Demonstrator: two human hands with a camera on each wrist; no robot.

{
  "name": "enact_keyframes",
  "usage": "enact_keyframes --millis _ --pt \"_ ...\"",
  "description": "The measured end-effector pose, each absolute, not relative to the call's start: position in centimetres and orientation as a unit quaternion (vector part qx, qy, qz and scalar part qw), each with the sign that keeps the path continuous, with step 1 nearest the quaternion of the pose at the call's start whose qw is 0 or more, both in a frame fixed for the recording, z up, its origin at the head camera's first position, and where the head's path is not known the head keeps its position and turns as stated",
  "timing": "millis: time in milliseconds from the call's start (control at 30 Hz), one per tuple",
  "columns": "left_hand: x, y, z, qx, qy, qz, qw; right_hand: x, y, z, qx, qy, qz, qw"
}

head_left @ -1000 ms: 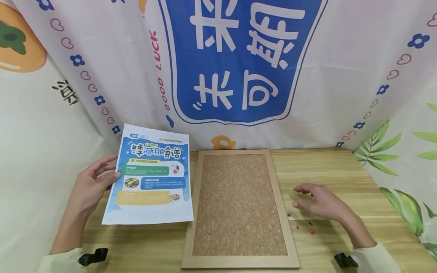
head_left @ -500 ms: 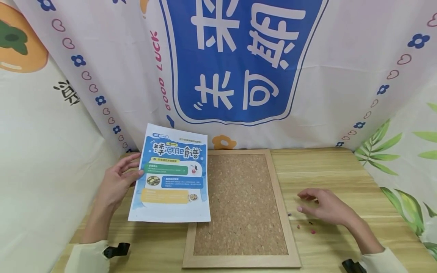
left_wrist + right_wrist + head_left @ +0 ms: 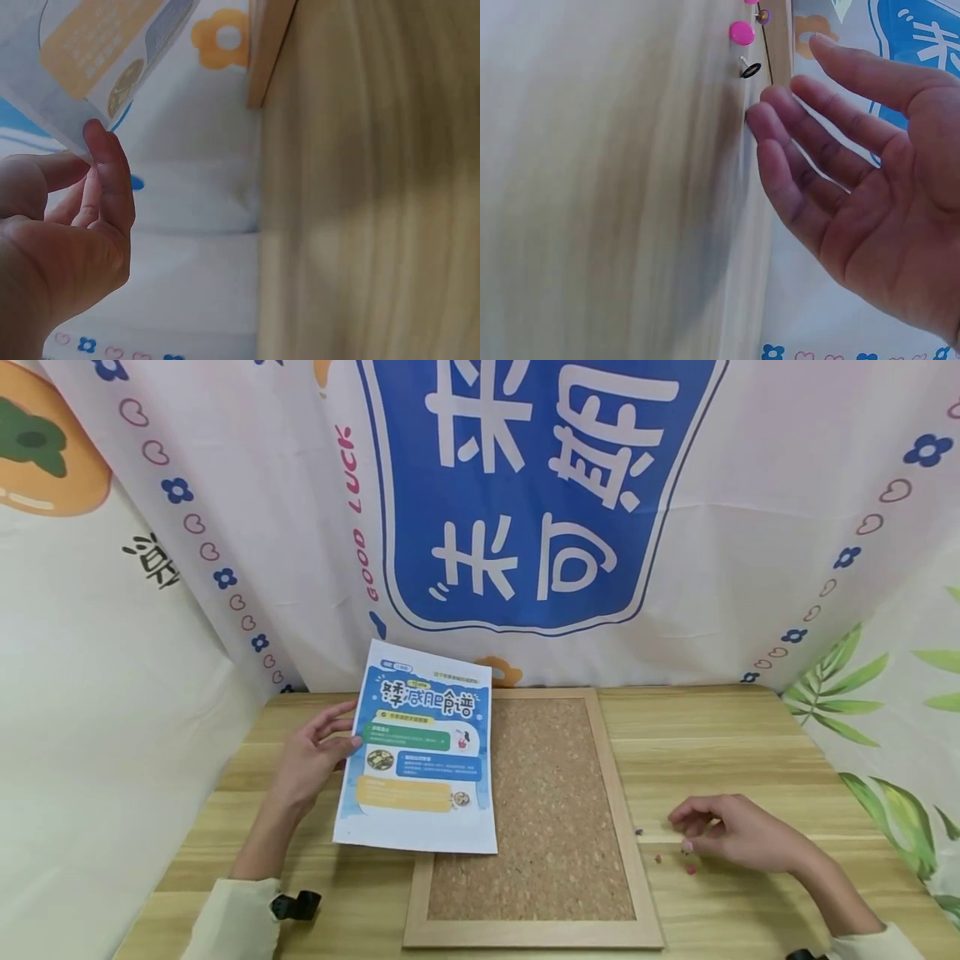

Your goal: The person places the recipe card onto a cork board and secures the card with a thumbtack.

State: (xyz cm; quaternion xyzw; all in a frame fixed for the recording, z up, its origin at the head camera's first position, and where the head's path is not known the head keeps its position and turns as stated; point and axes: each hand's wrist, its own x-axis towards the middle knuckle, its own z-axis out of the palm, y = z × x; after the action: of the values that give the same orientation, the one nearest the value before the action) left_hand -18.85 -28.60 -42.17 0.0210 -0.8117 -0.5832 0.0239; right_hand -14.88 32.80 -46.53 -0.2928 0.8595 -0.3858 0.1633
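My left hand point(image 3: 311, 764) pinches the left edge of a printed paper sheet point(image 3: 423, 743) between thumb and fingers. The blue and white sheet is held up at a tilt and hides the left part of a wood-framed cork board point(image 3: 558, 810). In the left wrist view the thumb and fingertips meet at the sheet's edge. Right of the board, my right hand point(image 3: 750, 835) hovers with loosely bent fingers and nothing in them. Close by its fingertips lie several thumbtacks, among them a pink thumbtack point(image 3: 742, 33) and a black thumbtack point(image 3: 751, 70).
The board lies on a wood-grain table point(image 3: 720, 727). A printed white curtain point(image 3: 315, 527) with a blue sign hangs along the table's back edge. Pale cloths with fruit and leaf prints stand at both sides.
My left hand has carried the sheet to the right, so it now overlaps the cork board. My right hand has moved slightly right and nearer to me, over by the thumbtacks.
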Motion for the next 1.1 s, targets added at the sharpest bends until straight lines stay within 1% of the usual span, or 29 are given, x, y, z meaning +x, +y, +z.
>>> enact_keyframes --millis 200,300,467,800,1100 --pt "-19.4 -27.0 -43.6 0.022 -0.800 -0.600 0.007 -14.8 33.7 -47.3 -0.338 0.830 -0.412 0.164" --pt "-19.5 -26.2 -44.2 0.019 -0.794 -0.607 -0.005 -14.8 34.1 -47.6 -0.345 0.818 -0.425 0.177" --pt "-19.8 -25.1 -44.8 0.021 -0.791 -0.611 -0.017 -15.0 34.4 -48.1 -0.353 0.803 -0.439 0.194" --pt "-20.1 -23.0 -45.5 0.018 -0.796 -0.604 -0.030 -15.2 34.3 -48.1 -0.367 0.790 -0.448 0.201" --pt "-20.4 -20.6 -45.8 -0.014 -0.815 -0.577 -0.058 -15.2 34.2 -48.1 -0.362 0.773 -0.471 0.223"
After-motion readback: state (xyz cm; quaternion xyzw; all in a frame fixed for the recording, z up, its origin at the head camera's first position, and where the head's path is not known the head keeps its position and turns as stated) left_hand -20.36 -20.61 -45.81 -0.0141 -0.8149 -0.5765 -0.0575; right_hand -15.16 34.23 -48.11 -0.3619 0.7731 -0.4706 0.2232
